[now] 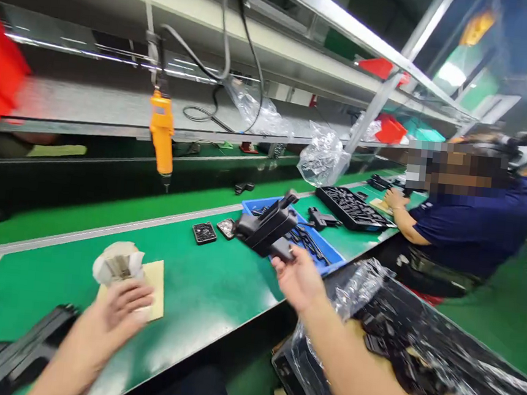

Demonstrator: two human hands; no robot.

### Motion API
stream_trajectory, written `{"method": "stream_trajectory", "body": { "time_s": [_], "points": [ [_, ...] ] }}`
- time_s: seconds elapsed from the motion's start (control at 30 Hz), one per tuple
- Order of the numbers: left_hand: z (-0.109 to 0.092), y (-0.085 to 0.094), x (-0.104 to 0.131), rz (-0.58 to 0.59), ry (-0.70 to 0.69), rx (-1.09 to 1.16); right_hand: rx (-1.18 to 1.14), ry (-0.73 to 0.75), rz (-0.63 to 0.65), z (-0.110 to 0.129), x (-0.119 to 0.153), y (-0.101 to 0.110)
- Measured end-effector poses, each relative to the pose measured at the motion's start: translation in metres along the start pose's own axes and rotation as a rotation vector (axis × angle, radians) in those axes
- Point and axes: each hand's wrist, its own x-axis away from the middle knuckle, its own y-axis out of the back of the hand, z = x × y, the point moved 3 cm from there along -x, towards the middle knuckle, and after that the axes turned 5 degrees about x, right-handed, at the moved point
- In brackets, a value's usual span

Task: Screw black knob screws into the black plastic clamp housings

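Observation:
My right hand (300,279) grips a black plastic housing (268,225) by its lower end, between thumb and fingers. The housing is held tilted above the near side of a blue tray (331,262). My left hand (122,308) is loosely bent, its thumb apart from the fingers, with nothing visible in it. It is right in front of a white-wrapped block (119,262) on a yellow pad (158,286); contact is unclear through the blur. Another long black housing (16,354) lies on the green bench beside my left forearm.
An orange electric screwdriver (162,133) hangs above the bench. Two small dark trays (204,233) lie near the blue tray. Farther right are a black parts tray (355,208) and a seated co-worker (478,216). A plastic-lined crate (294,372) of black parts stands below my right arm.

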Motion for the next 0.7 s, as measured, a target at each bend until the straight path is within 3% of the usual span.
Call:
{"method": "stream_trajectory", "body": {
  "time_s": [0.07, 0.13, 0.2, 0.23, 0.3, 0.37, 0.5, 0.57, 0.67, 0.7],
  "points": [
    [0.005, -0.03, -0.003, 0.074, -0.047, 0.138, 0.013, -0.16, 0.183, -0.053, 0.039, -0.049],
    [0.004, -0.046, -0.011, 0.086, -0.141, 0.252, -0.024, -0.437, 0.431, -0.104, 0.078, -0.086],
    [0.003, -0.039, -0.019, -0.027, -0.155, 0.336, 0.032, -0.604, 0.671, -0.136, 0.106, -0.106],
    [0.001, -0.029, -0.021, -0.077, -0.169, 0.347, 0.101, -0.563, 0.731, -0.142, 0.11, -0.11],
    [-0.002, -0.005, -0.019, -0.132, -0.232, 0.28, 0.277, -0.24, 0.716, -0.133, 0.101, -0.114],
    [-0.004, 0.017, -0.012, -0.141, -0.294, 0.151, 0.4, 0.141, 0.677, -0.107, 0.084, -0.118],
    [-0.001, 0.039, -0.003, -0.085, -0.189, 0.156, 0.631, 0.608, 0.922, -0.067, 0.072, -0.14],
    [-0.003, 0.045, 0.0, -0.066, -0.17, 0.156, 0.737, 0.581, 0.896, -0.066, 0.071, -0.147],
    [-0.012, 0.058, 0.001, -0.121, -0.242, -0.008, 0.763, 0.21, 0.773, -0.078, 0.069, -0.148],
    [-0.015, 0.062, 0.002, -0.142, -0.26, -0.055, 0.746, 0.185, 0.779, -0.081, 0.069, -0.148]
  ]
}}
